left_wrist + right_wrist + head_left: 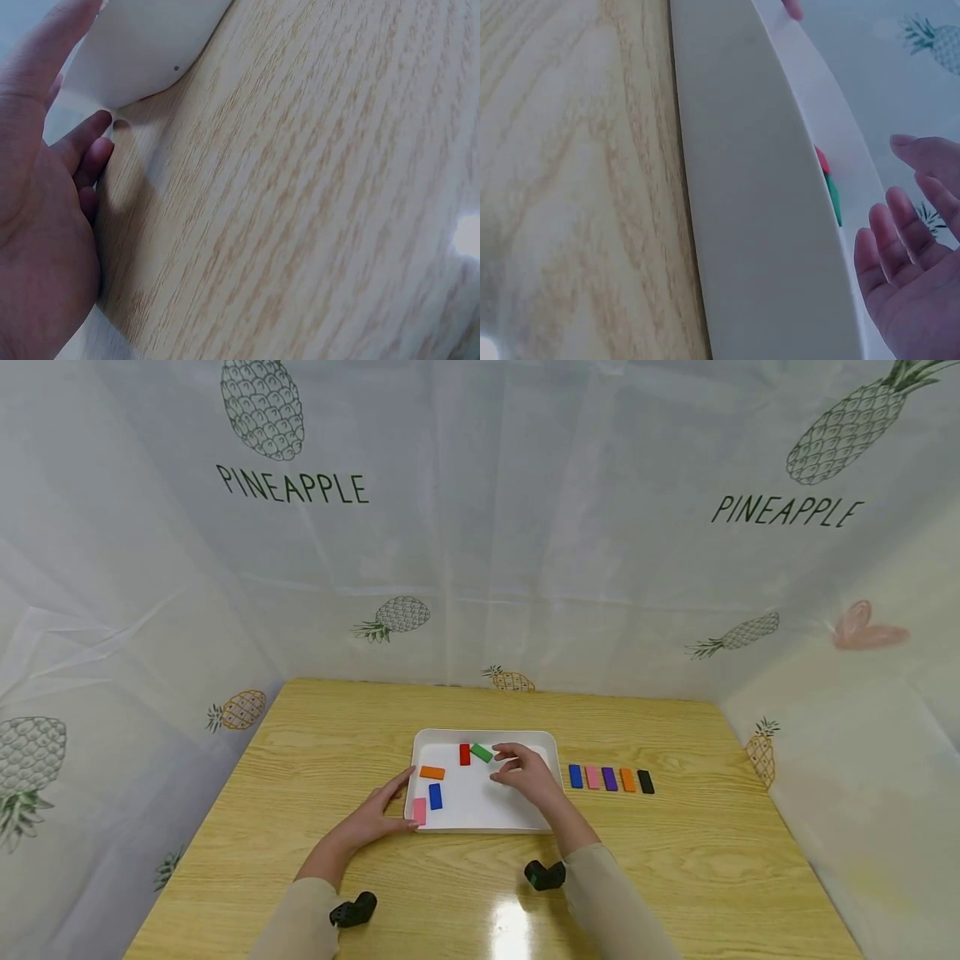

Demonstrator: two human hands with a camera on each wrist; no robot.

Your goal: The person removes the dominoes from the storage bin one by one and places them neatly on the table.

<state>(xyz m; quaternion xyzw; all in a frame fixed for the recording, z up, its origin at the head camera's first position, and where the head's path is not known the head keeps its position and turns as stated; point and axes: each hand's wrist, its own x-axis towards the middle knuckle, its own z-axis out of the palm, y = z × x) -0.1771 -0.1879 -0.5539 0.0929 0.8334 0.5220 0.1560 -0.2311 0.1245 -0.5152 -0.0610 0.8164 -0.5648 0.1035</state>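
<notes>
A white tray (480,814) lies on the table with a red block (465,754), a green block (482,752), an orange block (432,772), a blue block (435,796) and a pink block (420,811) inside. My left hand (371,817) rests against the tray's left side, thumb near the front left corner and fingers spread along the edge. Over the tray's right half hovers my right hand (528,774), fingers loosely bent and holding nothing, just right of the green block. From the right wrist, the tray wall (757,187) hides most of the blocks.
Right of the tray stands a row of blocks: blue (575,776), pink (592,777), purple (609,778), orange (627,779) and black (646,782). Pineapple-printed curtain (480,543) surrounds the wooden table (675,877) at the back and sides.
</notes>
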